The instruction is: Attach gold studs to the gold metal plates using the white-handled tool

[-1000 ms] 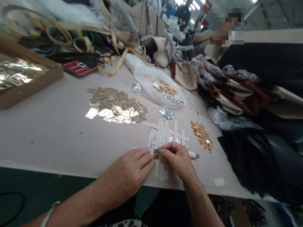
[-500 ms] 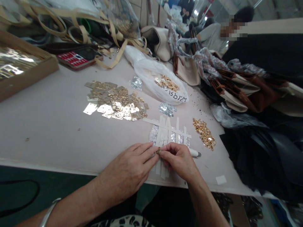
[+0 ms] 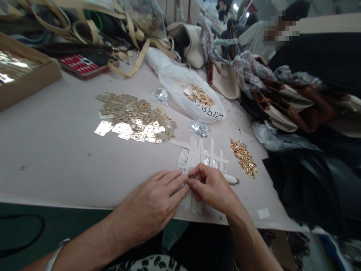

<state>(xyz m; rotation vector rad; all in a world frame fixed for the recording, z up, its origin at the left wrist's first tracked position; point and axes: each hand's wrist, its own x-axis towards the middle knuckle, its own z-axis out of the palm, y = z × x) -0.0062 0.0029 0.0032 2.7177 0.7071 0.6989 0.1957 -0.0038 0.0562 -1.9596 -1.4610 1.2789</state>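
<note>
My left hand (image 3: 158, 199) rests at the table's front edge, its fingers extended and its thumb and forefinger tips closed at a small brass-coloured metal fitting (image 3: 188, 181). From the other side my right hand (image 3: 213, 187) pinches at the same fitting between thumb and forefinger. Most of the piece is hidden by the fingertips. Beneath both hands lies a pad of clear plastic crossed with white tape strips (image 3: 194, 152). A white rod-like tool (image 3: 231, 178) with a dark tip sticks out to the right of the right hand.
Flat gold plates (image 3: 135, 116) are heaped left of centre. Behind the pad sit silver pieces (image 3: 199, 128) and a white plastic bag (image 3: 172, 81) of gold fittings. More gold fittings (image 3: 244, 158) lie right. A cardboard box (image 3: 31, 84), wrapped-handle handbags (image 3: 225, 82) and black material (image 3: 304, 184) surround these.
My right fingertips have shifted slightly left and closed further over the fitting, which now shows less. The left hand stays nearly in place. The camera view has moved a little.
</note>
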